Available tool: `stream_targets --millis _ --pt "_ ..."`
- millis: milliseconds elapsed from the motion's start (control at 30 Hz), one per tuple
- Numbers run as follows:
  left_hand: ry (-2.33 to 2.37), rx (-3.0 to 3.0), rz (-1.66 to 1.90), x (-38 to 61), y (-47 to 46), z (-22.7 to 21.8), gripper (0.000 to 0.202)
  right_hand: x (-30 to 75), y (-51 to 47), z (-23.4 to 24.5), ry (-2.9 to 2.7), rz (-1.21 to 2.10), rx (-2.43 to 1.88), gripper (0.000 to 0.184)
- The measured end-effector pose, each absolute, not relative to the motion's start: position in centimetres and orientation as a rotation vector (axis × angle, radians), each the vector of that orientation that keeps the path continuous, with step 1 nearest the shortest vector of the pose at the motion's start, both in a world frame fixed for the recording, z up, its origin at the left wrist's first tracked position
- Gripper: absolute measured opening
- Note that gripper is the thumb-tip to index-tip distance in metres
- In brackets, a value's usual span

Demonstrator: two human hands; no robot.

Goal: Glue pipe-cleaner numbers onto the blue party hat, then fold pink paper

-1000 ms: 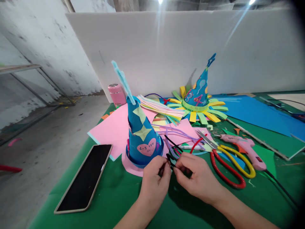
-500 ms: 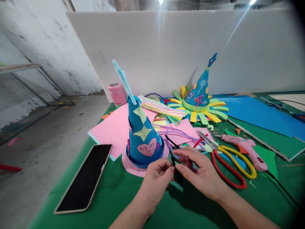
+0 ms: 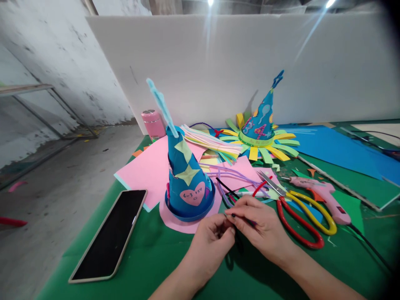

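Observation:
My left hand and my right hand meet over the green table, fingertips pinched together. Between them is a thin black pipe cleaner; its small end shows at my right fingertips, and most of it is hidden by the fingers or dark below them. Just beyond my hands stands a blue paper cone hat with pale green stars, a pink heart with handwriting, and a light blue fuzzy topper. Purple pipe cleaners and a black strip lie behind my right hand.
Scissors with red and yellow handles and a pink glue gun lie right. A phone lies left. Behind are a pink bottle, a second cone hat, pink paper and blue sheets.
My hands have drawn closer together and my right fingers have closed into a tighter pinch. The black pipe cleaner, which stuck up between them, is now mostly hidden.

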State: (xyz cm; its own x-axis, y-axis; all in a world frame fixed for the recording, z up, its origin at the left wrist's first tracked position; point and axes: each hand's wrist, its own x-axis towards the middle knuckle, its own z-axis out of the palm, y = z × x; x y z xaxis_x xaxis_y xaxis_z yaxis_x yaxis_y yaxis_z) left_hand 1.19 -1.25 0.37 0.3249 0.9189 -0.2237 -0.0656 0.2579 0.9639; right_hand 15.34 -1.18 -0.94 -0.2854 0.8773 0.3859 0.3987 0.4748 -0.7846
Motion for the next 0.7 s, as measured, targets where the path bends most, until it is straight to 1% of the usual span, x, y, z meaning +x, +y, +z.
stream_targets --millis 400,433,533,567,600,700 --pt "1.010 1.139 0.825 1.0 -1.2 0.1 0.013 15.1 -1.2 -0.4 -1.887 0.722 -1.105 0.016" --pt "1.025 1.136 0.841 1.0 -1.2 0.1 0.014 15.1 -1.2 -0.2 -1.895 0.723 -1.115 0.018" --pt "1.075 1.105 0.870 0.8 -1.0 0.0 0.017 15.9 -1.4 0.7 -1.921 0.667 -1.208 0.041" --pt "1.081 1.084 0.868 0.7 -1.0 -0.1 0.017 16.6 -1.5 1.1 -1.914 0.615 -1.266 0.045" --pt "1.076 1.059 0.860 0.6 -0.9 -0.3 0.017 17.5 -1.4 1.6 -1.895 0.550 -1.337 0.043" --pt "0.999 0.983 0.842 0.3 -0.7 -0.8 0.017 22.0 -1.2 2.4 -1.719 0.273 -1.626 0.028"
